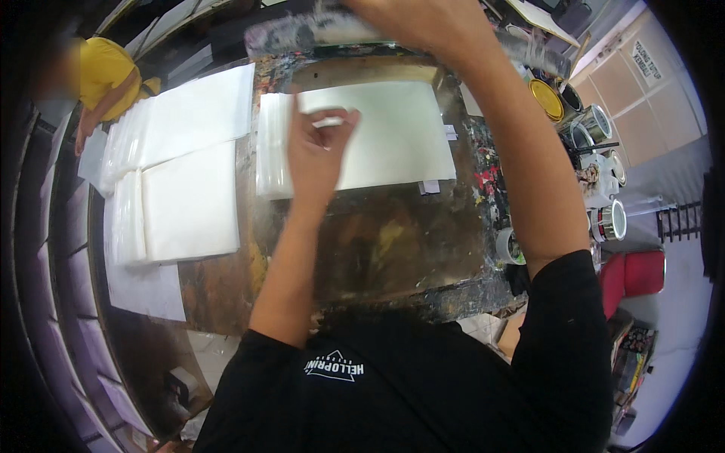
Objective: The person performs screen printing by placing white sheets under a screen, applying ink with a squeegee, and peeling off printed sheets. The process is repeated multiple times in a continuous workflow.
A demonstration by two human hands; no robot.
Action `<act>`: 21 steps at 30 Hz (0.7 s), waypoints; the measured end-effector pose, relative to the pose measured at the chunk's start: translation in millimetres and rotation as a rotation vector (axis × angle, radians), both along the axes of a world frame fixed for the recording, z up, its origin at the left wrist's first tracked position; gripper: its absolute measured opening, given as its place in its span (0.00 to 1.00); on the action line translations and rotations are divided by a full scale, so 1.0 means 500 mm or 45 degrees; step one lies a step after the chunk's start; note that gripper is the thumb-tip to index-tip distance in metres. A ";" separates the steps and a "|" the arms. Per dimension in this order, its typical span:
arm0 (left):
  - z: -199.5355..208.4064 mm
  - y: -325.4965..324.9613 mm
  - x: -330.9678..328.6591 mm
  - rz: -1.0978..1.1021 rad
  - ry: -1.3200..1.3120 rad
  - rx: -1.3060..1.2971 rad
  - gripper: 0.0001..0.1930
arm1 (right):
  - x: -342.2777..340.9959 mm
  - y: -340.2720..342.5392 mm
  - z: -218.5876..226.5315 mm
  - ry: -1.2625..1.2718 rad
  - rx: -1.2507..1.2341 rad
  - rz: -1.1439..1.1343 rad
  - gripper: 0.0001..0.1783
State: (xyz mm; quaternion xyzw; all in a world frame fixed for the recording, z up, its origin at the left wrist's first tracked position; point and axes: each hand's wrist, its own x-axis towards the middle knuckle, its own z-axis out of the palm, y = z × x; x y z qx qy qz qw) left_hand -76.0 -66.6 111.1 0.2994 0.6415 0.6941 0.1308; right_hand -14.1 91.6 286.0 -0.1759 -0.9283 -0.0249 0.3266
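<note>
My left hand [321, 147] hovers over a white sheet [393, 136] on the stained work table. Its fingers are loosely curled and partly smeared by motion, one stretched away from the rest, and nothing shows between them. The sheet looks smooth, with a bunched, glossy, layered left edge [272, 147]. My right hand [408, 23] reaches to the upper edge of the picture, at a long, paint-smeared grey bar [325, 32] that looks like the edge of a raised frame. Its fingertips are cut off, so their grip cannot be made out.
Two overlapping stacks of white sheets [192, 204] lie at left. Paint cans [593, 124] and a yellow lid [545, 100] crowd the right edge. A person in a yellow shirt [106, 72] works at far left, beside shelves [72, 249]. A red chair [642, 272] stands at right.
</note>
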 end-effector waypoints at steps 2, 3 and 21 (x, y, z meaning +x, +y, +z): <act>0.083 -0.034 -0.033 -0.153 -0.194 0.315 0.50 | 0.025 -0.002 -0.068 0.030 0.084 0.053 0.34; 0.115 -0.055 -0.035 -0.237 -0.248 0.394 0.47 | 0.036 -0.006 -0.085 0.051 0.127 0.086 0.34; -0.207 -0.197 0.037 0.114 0.586 -0.758 0.58 | 0.163 -0.136 -0.447 -0.551 -0.329 0.054 0.21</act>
